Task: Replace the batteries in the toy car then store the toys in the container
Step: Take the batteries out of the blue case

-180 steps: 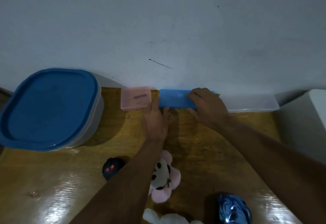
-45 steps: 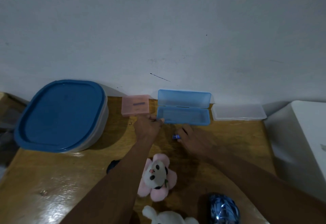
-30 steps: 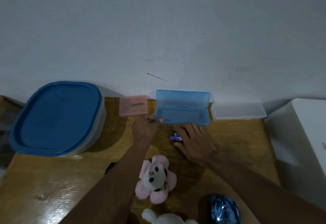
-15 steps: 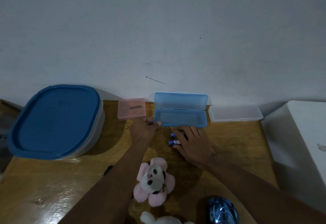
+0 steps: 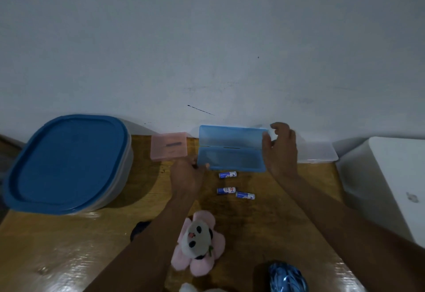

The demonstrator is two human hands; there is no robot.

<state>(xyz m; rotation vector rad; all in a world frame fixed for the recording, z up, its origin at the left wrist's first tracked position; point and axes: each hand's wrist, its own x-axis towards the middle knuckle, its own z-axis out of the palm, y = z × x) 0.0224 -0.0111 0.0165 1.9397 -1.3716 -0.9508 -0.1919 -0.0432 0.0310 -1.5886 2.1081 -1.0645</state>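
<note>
A blue plastic case (image 5: 230, 159) stands open against the wall, its lid upright. My left hand (image 5: 187, 176) holds the case's front-left corner, thumb on the rim. At the right end of the lid, my right hand (image 5: 280, 151) pinches its edge between thumb and curled fingers. Three small blue batteries (image 5: 227, 174) lie loose on the wooden table (image 5: 69, 245) just in front of the case. A shiny blue toy car (image 5: 287, 278) sits at the bottom edge. A panda plush in a pink flower (image 5: 197, 243) lies beside my left forearm.
A large container with a blue lid (image 5: 66, 163) fills the left of the table. A pink case (image 5: 169, 145) and a clear case (image 5: 318, 152) flank the blue one. A white box (image 5: 395, 183) stands at the right. A dark toy (image 5: 140, 228) shows under my left arm.
My right hand lifted off the batteries and went up to the right end of the open lid. A third battery now lies on the table. My left hand stayed at the case's corner.
</note>
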